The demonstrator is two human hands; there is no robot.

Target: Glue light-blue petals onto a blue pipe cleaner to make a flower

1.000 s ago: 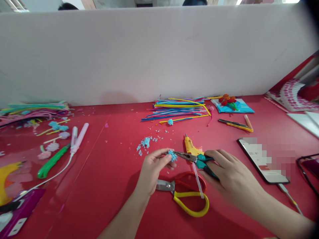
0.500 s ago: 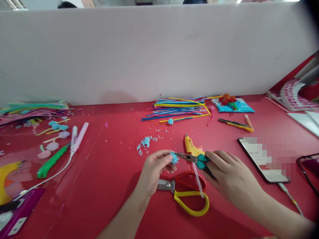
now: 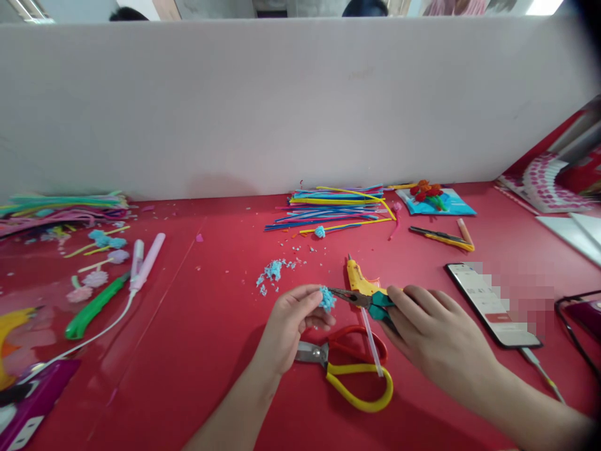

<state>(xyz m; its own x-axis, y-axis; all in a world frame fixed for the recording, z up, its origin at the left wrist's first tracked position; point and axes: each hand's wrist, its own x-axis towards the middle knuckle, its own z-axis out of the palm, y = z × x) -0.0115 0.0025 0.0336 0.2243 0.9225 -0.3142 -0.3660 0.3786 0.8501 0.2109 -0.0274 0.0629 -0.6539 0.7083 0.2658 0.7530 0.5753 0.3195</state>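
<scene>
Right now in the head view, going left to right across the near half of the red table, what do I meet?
Green-handled cutter → pink pen-shaped tool → loose blue fluff → left hand pinching a blue pompom → teal-handled pliers in the right hand → phone.

Left hand point(image 3: 288, 322) is raised off the surface, fingertips pinched together. Right hand point(image 3: 436, 338) is closed in a grip, forearm angled inward.

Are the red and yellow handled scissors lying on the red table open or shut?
Shut, by the look of it: the scissors show their short metal blades together as one piece, red loop lying against yellow loop, below both hands.
</scene>
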